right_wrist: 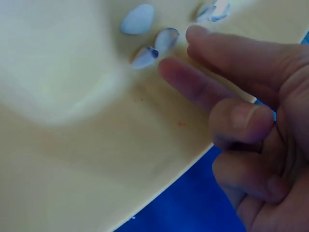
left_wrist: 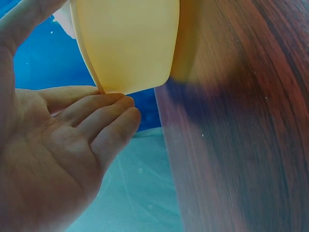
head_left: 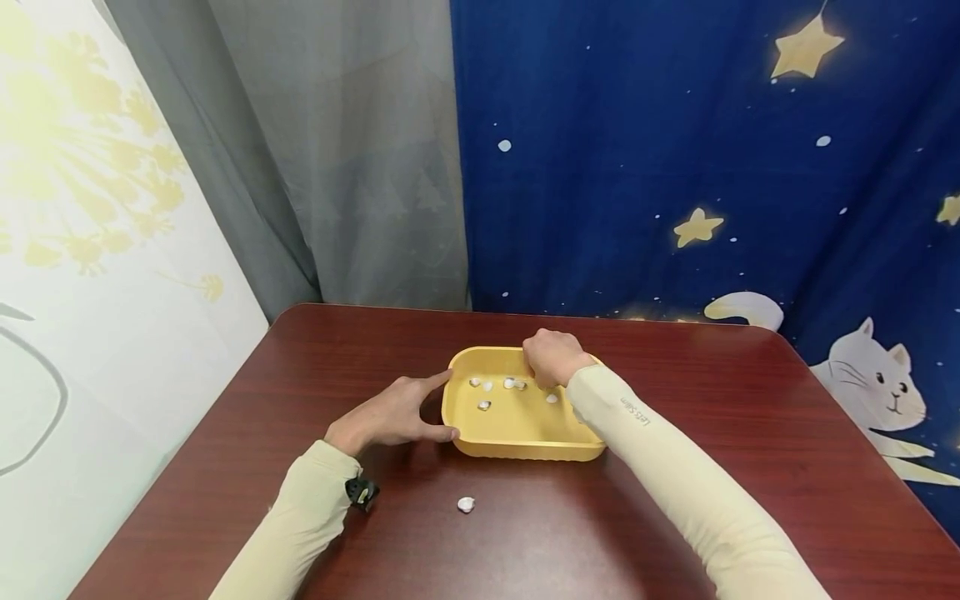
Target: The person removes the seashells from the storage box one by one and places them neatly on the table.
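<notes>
A yellow plastic tray [head_left: 525, 451] stands on the table, with several small pale seashells [head_left: 484, 406] scattered over its floor. At its left end my left hand [head_left: 393, 411] is spread, thumb at the front corner and fingers at the rim [left_wrist: 99, 87] further back. My right hand [head_left: 557, 358] reaches inside over the far right part. In the right wrist view its thumb and forefinger extend apart with nothing between them, while the other fingers curl in. Their tips lie close by a shell [right_wrist: 166, 39] with a dark edge. Another shell [right_wrist: 137, 19] lies just beyond.
On the dark red wooden table [head_left: 360, 342], one loose shell [head_left: 466, 505] lies in front of the tray. A blue curtain [head_left: 600, 167] with stars and a grey curtain [head_left: 375, 167] hang behind the far edge. A white patterned panel [head_left: 97, 275] borders the left side.
</notes>
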A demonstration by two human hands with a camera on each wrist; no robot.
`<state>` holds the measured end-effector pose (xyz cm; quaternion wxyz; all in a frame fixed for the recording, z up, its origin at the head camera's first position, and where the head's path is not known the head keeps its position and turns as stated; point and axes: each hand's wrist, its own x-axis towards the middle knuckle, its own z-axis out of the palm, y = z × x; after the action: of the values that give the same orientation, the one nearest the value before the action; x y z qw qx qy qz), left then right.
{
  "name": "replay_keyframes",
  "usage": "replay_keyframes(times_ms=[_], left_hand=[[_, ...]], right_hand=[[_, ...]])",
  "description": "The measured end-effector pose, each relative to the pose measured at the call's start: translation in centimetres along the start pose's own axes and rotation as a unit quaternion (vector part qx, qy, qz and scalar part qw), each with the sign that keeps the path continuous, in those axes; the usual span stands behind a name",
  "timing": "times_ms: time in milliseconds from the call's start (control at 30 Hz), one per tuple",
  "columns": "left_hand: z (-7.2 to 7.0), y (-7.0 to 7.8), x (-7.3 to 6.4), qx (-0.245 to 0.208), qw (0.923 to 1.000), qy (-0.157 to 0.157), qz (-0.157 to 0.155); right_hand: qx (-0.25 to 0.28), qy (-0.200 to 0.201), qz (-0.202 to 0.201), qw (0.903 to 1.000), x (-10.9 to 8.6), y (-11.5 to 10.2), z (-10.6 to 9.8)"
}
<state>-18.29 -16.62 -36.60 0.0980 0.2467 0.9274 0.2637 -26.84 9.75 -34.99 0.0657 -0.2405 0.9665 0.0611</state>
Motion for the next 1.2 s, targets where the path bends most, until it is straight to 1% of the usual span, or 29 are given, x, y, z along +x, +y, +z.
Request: replay_keyframes(times_ms=[133, 233, 333, 567, 767, 933, 1067, 1200], left_hand=[[0.0, -0.1, 0.0, -0.004, 1.0000, -0.001, -0.002], [0.0, -0.1, 0.0, -0.004, 1.0000, -0.001, -0.002], [0.0, 0.0, 0.0, -0.002, 1.0000, 0.000, -0.002], [0.0, 0.3, -0.1, 0.000, 1.0000, 0.001, -0.004], [0.2, 0.1, -0.2, -0.003, 1.0000, 0.000, -0.006], [0.5, 0.1, -0.2, -0.002, 1.0000, 0.000, -0.010], [0.5, 0.1, -0.1, 0.001, 1.0000, 0.002, -0.010], [0.3, 0.1, -0.1, 0.000, 1.0000, 0.004, -0.008]], right_hand=[[-0.016, 0.017, 0.015, 0.9996, 0.2, -0.1, 0.7], [-0.025, 0.022, 0.017, 0.9993, 0.3, -0.2, 1.1], [-0.029, 0.025, 0.012, 0.9992, 0.3, -0.1, 1.3], [-0.023, 0.013, -0.006, 0.9996, 0.1, 0.0, 1.7], [0.013, 0.006, -0.011, 0.9998, 0.0, -0.2, 2.0], [0.032, 0.007, -0.026, 0.9991, -0.2, -0.2, 2.1], [0.059, 0.008, -0.040, 0.9974, -0.5, -0.1, 1.6], [0.094, 0.000, -0.061, 0.9937, -0.7, 0.0, 0.9]])
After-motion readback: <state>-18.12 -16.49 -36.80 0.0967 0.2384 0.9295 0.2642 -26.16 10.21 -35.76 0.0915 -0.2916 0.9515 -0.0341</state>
